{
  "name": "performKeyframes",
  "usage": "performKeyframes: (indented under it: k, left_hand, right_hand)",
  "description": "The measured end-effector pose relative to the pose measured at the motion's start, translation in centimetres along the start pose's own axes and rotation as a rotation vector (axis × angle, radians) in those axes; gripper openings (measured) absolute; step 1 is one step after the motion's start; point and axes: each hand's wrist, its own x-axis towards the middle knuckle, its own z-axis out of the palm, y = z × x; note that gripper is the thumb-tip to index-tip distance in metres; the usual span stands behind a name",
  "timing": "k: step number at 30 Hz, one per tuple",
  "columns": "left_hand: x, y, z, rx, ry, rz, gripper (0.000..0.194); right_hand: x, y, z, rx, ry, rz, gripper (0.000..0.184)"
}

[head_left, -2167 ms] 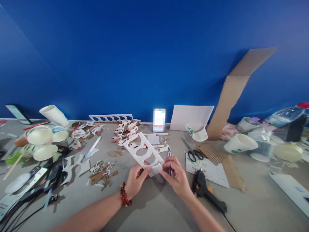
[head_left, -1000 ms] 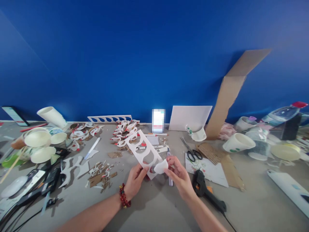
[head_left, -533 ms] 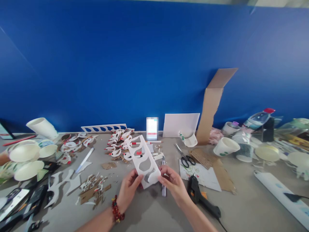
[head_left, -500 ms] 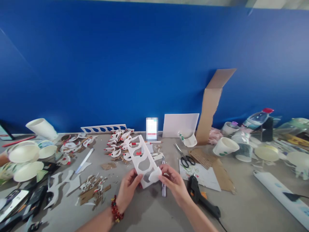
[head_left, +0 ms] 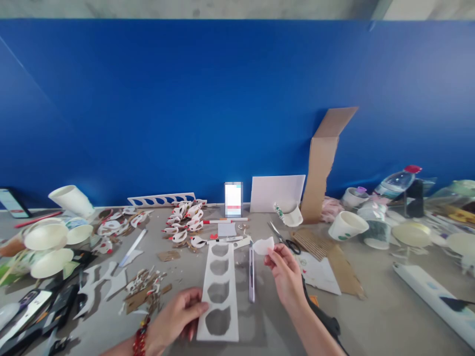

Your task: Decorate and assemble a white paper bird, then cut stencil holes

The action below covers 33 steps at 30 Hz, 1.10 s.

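In my left hand [head_left: 181, 312] is the left edge of a white board strip [head_left: 233, 296] with a column of several rounded cut-out holes. The thumb lies on top and the fingers curl under. My right hand [head_left: 285, 269] pinches a small white cut-out piece [head_left: 262, 245] between thumb and fingertips, up and to the right of the strip. A utility knife [head_left: 252, 277] lies on the table between the strip and my right hand. Behind my right forearm, a black glue gun [head_left: 326, 319] is partly hidden.
Several white bird-shaped pieces [head_left: 180, 236] lie beyond the strip. Scissors [head_left: 276, 231], cardboard [head_left: 343, 272] and a paper cup [head_left: 348, 225] stand or lie to the right. Cardboard scraps [head_left: 143, 296] are heaped at left. A lit phone [head_left: 233, 200] leans near the blue wall [head_left: 222, 109].
The small white piece has come away from the strip with my right hand, moving right and up. My left hand has brought the strip lower and turned it straighter.
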Motion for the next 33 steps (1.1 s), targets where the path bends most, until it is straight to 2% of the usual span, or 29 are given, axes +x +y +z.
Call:
performKeyframes:
  k: [3,6,11,14,16,18,20,22,24,26,29,33]
  left_hand:
    - [-0.5,-0.8,-0.5,0.028,-0.034,-0.034,0.045]
    - [-0.1,-0.8,-0.4,0.06,-0.048,-0.076,0.049]
    - [1.9,0.1,0.1,-0.02,-0.021,-0.066,0.052]
    - [3.0,0.7,0.2,-0.067,-0.058,-0.081,0.056]
    - [3.1,1.1,0.0,-0.028,-0.086,-0.094,0.057]
    - [2.7,1.5,-0.4,0.102,-0.051,-0.089,0.057]
    - [1.9,1.9,-0.9,0.333,0.084,-0.006,0.056]
    - [1.1,1.9,-1.2,0.608,0.269,0.167,0.052]
    - [0.5,1.5,-1.1,0.823,0.35,0.355,0.049]
    - [0.4,1.0,-0.6,0.959,0.308,0.489,0.052]
    - [0.8,0.7,0.3,1.033,0.22,0.554,0.055]
    - [1.7,2.4,1.4,0.863,0.267,0.671,0.042]
  right_hand:
    - [0.0,0.0,0.0,0.02,0.0,0.015,0.021]
    - [-0.1,-0.1,0.2,0.021,-0.007,0.035,0.021]
    - [-0.2,-0.1,0.4,0.002,-0.005,0.034,0.024]
    - [-0.2,-0.1,0.5,-0.029,0.0,0.036,0.026]
    - [-0.2,-0.1,0.5,-0.038,-0.003,0.038,0.026]
    - [-0.2,0.0,0.5,-0.054,-0.012,0.041,0.026]
    - [-0.3,0.2,0.5,-0.091,-0.029,0.047,0.024]
    - [-0.4,0.3,0.6,-0.125,-0.047,0.055,0.024]
    - [-0.5,0.3,0.8,-0.131,-0.064,0.064,0.024]
    - [-0.7,0.2,1.0,-0.116,-0.081,0.072,0.025]
    - [-0.9,-0.1,1.3,-0.086,-0.099,0.091,0.027]
    - [-1.3,0.0,1.6,-0.08,-0.146,0.118,0.027]
